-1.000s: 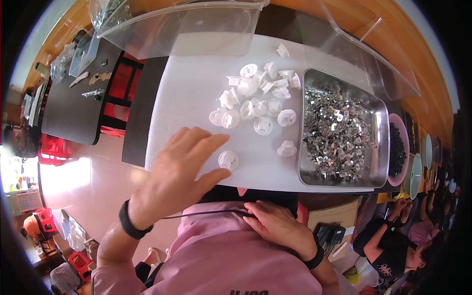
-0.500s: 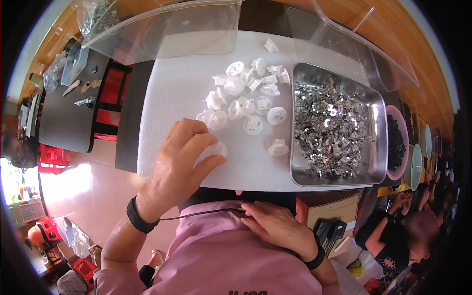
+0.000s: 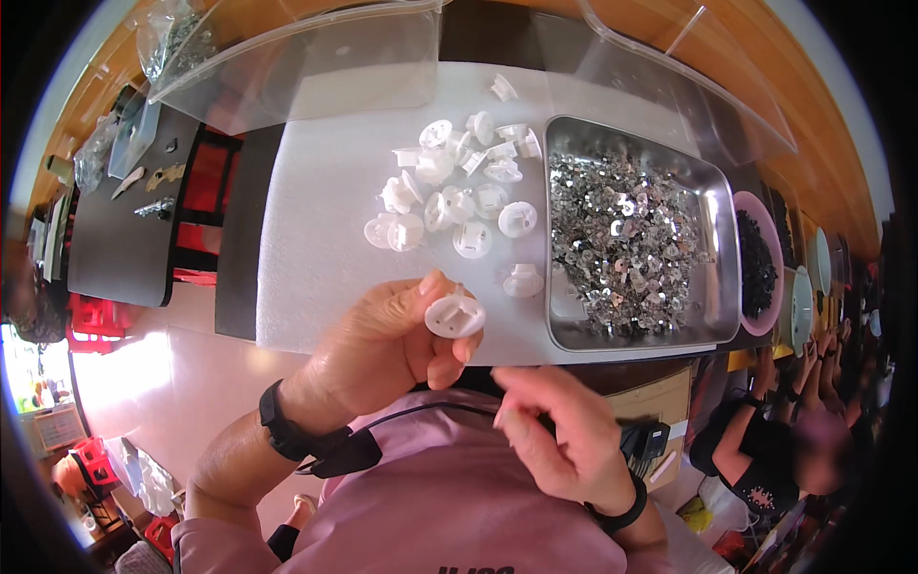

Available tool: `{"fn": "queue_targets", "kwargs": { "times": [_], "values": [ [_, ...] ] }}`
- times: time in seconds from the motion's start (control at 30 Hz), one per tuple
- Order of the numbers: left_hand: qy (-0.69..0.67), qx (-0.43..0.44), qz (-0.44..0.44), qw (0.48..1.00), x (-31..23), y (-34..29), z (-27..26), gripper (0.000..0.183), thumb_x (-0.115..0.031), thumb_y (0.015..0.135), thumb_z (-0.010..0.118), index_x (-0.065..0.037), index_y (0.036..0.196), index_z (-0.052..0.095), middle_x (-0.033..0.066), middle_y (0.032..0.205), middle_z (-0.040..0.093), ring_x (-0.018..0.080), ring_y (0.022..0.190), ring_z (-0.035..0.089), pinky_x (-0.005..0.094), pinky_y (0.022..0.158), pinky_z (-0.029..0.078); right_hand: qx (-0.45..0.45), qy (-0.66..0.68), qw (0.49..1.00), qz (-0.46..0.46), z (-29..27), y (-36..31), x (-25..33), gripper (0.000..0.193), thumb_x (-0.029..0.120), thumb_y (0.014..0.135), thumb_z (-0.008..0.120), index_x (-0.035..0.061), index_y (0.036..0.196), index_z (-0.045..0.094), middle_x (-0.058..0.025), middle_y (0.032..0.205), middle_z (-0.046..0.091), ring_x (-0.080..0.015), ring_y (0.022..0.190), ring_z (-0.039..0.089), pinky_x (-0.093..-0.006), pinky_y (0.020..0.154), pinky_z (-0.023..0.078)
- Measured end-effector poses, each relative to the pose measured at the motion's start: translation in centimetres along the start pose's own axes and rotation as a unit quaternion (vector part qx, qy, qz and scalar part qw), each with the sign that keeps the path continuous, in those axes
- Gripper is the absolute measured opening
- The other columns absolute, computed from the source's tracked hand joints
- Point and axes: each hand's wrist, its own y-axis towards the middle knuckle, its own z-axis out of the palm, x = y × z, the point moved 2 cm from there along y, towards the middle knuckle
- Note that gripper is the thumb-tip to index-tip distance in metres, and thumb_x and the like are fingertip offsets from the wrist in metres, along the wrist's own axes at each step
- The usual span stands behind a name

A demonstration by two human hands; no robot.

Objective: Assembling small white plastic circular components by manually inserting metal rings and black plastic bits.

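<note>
White plastic part [image 3: 455,317] is grasped at the fingertips of my left hand [image 3: 378,335], its round, recessed face turned up toward me; I see no clear long axis. My right hand [image 3: 566,435], half-curled and blurred, hangs apart to its lower right; I can't tell whether it holds anything. Farther off lie loose white parts [image 3: 472,239], left of a steel tray [image 3: 720,230].

white part [image 3: 455,317]; silver tray [image 3: 715,277]; pink shirt [image 3: 459,507]; black wristbands [image 3: 277,423]
</note>
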Motion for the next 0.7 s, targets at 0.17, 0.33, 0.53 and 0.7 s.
{"fn": "queue_targets", "kwargs": {
  "times": [0.17, 0.33, 0.53, 0.7],
  "values": [
    [-0.028, 0.029, -0.072, 0.997, 2.0, 0.1, 0.8, 0.045, -0.046, 0.098, 0.047, -0.003, 0.097, 0.059, 0.0061, 0.079, 0.059, 0.015, 0.063, 0.051, 0.0263, 0.058, 0.042, -0.081, 0.035, 0.996, -0.015, 0.3, 1.4, -0.5, 0.018, 0.001, 0.091, 0.062, -0.0037, 0.108, 0.057, -0.0052, 0.078, 0.063, -0.0066, 0.057, 0.053, -0.0196, 0.052, 0.042],
    [-0.041, 0.034, -0.102, 0.993, 3.0, 0.1, 0.5, 0.045, -0.046, 0.099, 0.045, -0.003, 0.097, 0.059, 0.0061, 0.078, 0.059, 0.0154, 0.064, 0.051, 0.0272, 0.059, 0.042, -0.099, 0.011, 0.995, -0.023, 0.3, 1.8, -0.7, 0.007, 0.002, 0.092, 0.06, -0.0021, 0.092, 0.055, -0.006, 0.071, 0.068, -0.0078, 0.062, 0.066, -0.0193, 0.05, 0.045],
    [-0.02, 0.042, -0.117, 0.992, 3.5, 0.4, 0.7, 0.049, -0.047, 0.102, 0.035, -0.005, 0.096, 0.059, 0.0062, 0.077, 0.058, 0.0165, 0.064, 0.05, 0.0288, 0.059, 0.04, -0.071, 0.042, 0.996, 0.038, 0.5, 1.5, -0.8, 0.008, 0.0, 0.093, 0.057, -0.0026, 0.088, 0.052, -0.0081, 0.07, 0.067, -0.0114, 0.066, 0.069, -0.0199, 0.052, 0.05],
    [-0.013, 0.064, -0.107, 0.992, 3.7, 0.8, 0.6, 0.049, -0.046, 0.103, 0.033, -0.005, 0.098, 0.059, 0.0063, 0.077, 0.058, 0.0169, 0.065, 0.05, 0.029, 0.06, 0.039, -0.088, 0.118, 0.987, 0.069, 0.7, 1.4, -0.7, 0.009, -0.001, 0.093, 0.056, -0.0036, 0.087, 0.051, -0.0082, 0.069, 0.066, -0.014, 0.068, 0.071, -0.0207, 0.054, 0.053]
  ]
}}
